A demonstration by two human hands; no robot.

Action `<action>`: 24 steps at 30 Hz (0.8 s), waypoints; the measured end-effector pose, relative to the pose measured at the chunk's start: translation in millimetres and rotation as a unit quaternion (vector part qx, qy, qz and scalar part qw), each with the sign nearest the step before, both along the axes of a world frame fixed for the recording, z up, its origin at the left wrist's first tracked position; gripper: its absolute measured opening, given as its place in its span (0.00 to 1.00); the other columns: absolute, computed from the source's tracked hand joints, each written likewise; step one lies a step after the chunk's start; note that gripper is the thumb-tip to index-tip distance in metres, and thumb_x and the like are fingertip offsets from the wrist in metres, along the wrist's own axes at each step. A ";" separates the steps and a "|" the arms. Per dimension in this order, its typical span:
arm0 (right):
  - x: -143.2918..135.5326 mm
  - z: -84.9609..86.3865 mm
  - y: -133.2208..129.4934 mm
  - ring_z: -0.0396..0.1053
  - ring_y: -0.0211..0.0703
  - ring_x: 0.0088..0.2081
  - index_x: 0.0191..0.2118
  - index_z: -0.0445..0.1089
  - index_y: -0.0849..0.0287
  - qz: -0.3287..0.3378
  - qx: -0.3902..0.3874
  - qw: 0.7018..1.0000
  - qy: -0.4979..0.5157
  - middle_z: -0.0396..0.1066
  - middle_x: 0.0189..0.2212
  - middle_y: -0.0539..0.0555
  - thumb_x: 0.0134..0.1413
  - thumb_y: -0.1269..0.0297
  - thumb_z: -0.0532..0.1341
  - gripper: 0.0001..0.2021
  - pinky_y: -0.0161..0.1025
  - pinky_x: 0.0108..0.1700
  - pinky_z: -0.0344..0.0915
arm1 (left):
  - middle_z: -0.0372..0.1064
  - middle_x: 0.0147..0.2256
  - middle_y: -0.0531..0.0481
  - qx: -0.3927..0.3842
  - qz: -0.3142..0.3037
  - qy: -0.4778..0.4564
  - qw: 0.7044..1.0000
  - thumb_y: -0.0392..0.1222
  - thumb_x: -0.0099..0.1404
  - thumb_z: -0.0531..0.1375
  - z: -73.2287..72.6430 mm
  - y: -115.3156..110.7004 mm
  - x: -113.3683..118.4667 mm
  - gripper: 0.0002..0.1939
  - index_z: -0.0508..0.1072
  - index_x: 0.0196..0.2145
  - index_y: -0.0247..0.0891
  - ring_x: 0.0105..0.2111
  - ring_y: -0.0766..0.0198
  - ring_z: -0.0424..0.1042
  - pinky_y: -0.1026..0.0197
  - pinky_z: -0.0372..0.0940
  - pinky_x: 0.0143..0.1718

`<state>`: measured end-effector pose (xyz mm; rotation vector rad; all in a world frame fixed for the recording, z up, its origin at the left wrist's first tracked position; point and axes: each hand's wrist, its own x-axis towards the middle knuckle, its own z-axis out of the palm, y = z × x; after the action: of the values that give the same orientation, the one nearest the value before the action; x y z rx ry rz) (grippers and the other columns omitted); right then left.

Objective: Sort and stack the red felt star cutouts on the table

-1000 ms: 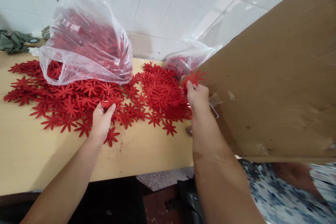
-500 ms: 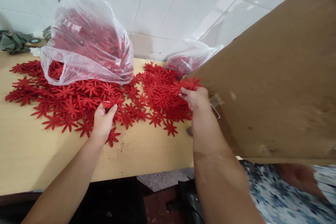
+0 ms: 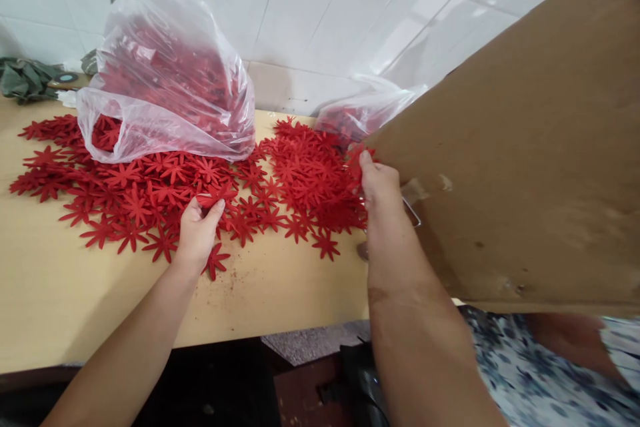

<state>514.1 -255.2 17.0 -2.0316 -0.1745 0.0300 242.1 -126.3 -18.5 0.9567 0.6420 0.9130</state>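
Note:
Red flower-shaped cutouts lie in a wide left heap [image 3: 135, 193] and a right heap [image 3: 315, 177] on a pale wooden table [image 3: 280, 293]. My left hand [image 3: 200, 220] pinches a red flower cutout [image 3: 219, 195] between thumb and fingers, just above the front of the left heap. At the right edge of the right heap, my right hand [image 3: 379, 179] is closed on another red flower cutout [image 3: 356, 163], which is tilted and slightly blurred. How many pieces each hand holds I cannot tell.
A clear plastic bag [image 3: 175, 80] full of red cutouts rests on the left heap. A smaller bag [image 3: 355, 113] lies by the tiled wall. A large brown board [image 3: 525, 147] stands on the right, with a person in patterned clothing [image 3: 520, 367] beside it. Dark green cloth [image 3: 30, 77] lies far left.
My right hand has turned, and the flower cutout in it has swung from flat to tilted, slightly to the left. My left hand has stayed nearly still.

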 end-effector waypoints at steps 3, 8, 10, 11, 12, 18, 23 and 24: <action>-4.8 4.4 0.8 0.50 0.31 0.14 0.22 0.57 0.58 0.006 0.033 0.998 0.044 0.50 0.11 0.42 0.54 0.54 0.55 0.16 0.32 0.18 0.53 | 0.72 0.30 0.53 0.002 -0.001 0.004 1.000 0.38 0.48 0.63 0.1 -0.5 -0.3 0.08 0.69 0.29 0.37 0.33 0.67 0.70 0.60 0.63 0.43; -10.1 8.5 4.2 0.56 0.28 0.17 0.24 0.57 0.59 0.043 0.092 0.992 0.080 0.57 0.15 0.42 0.53 0.72 0.56 0.09 0.30 0.25 0.59 | 0.73 0.32 0.51 0.014 -0.006 0.021 1.000 0.39 0.49 0.62 1.9 -0.8 -1.5 0.08 0.69 0.29 0.37 0.35 0.65 0.71 0.59 0.64 0.42; -9.8 8.2 5.2 0.57 0.28 0.18 0.25 0.60 0.60 0.045 0.096 0.991 0.076 0.58 0.16 0.42 0.49 0.79 0.57 0.08 0.30 0.26 0.60 | 0.73 0.32 0.50 0.017 -0.009 0.026 0.999 0.39 0.49 0.62 2.4 -0.9 -1.7 0.08 0.69 0.29 0.37 0.36 0.64 0.71 0.59 0.64 0.42; -9.1 7.6 5.4 0.57 0.28 0.18 0.26 0.61 0.61 0.041 0.095 0.992 0.070 0.58 0.15 0.42 0.48 0.79 0.57 0.08 0.30 0.26 0.60 | 0.73 0.33 0.50 0.018 -0.009 0.027 0.999 0.39 0.49 0.62 2.5 -0.9 -1.6 0.08 0.69 0.30 0.37 0.36 0.64 0.71 0.59 0.64 0.42; -8.1 6.7 5.5 0.56 0.28 0.17 0.26 0.62 0.61 0.035 0.092 0.993 0.062 0.59 0.15 0.42 0.49 0.79 0.57 0.07 0.31 0.25 0.59 | 0.73 0.33 0.50 0.020 -0.009 0.027 0.999 0.39 0.50 0.62 2.5 -0.9 -1.6 0.08 0.69 0.30 0.37 0.37 0.64 0.71 0.59 0.64 0.42; -0.7 1.4 4.4 0.54 0.30 0.14 0.23 0.59 0.60 -0.009 0.069 0.998 -0.010 0.55 0.12 0.42 0.52 0.72 0.56 0.09 0.32 0.20 0.54 | 0.73 0.32 0.50 0.022 -0.010 0.030 0.999 0.39 0.49 0.62 2.6 -1.8 -1.2 0.07 0.69 0.29 0.37 0.36 0.64 0.71 0.59 0.64 0.42; 2.2 -0.1 7.3 0.58 0.29 0.17 0.26 0.58 0.59 -0.011 0.086 0.996 -0.020 0.58 0.15 0.42 0.48 0.79 0.57 0.09 0.29 0.22 0.57 | 0.73 0.32 0.50 0.020 -0.012 0.029 0.999 0.39 0.50 0.62 3.5 -2.4 -1.0 0.07 0.69 0.29 0.37 0.36 0.65 0.71 0.59 0.64 0.42; 2.5 -0.6 8.1 0.58 0.29 0.17 0.27 0.59 0.60 -0.006 0.087 0.996 -0.016 0.58 0.15 0.42 0.46 0.81 0.57 0.09 0.29 0.22 0.57 | 0.73 0.32 0.51 0.020 -0.012 0.028 0.999 0.39 0.50 0.62 3.7 -2.4 -1.0 0.07 0.69 0.29 0.37 0.36 0.65 0.71 0.59 0.64 0.42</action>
<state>516.5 -247.1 16.5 -1.8594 -0.1794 -0.0236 241.1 -128.8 -14.9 1.0265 0.6600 0.8839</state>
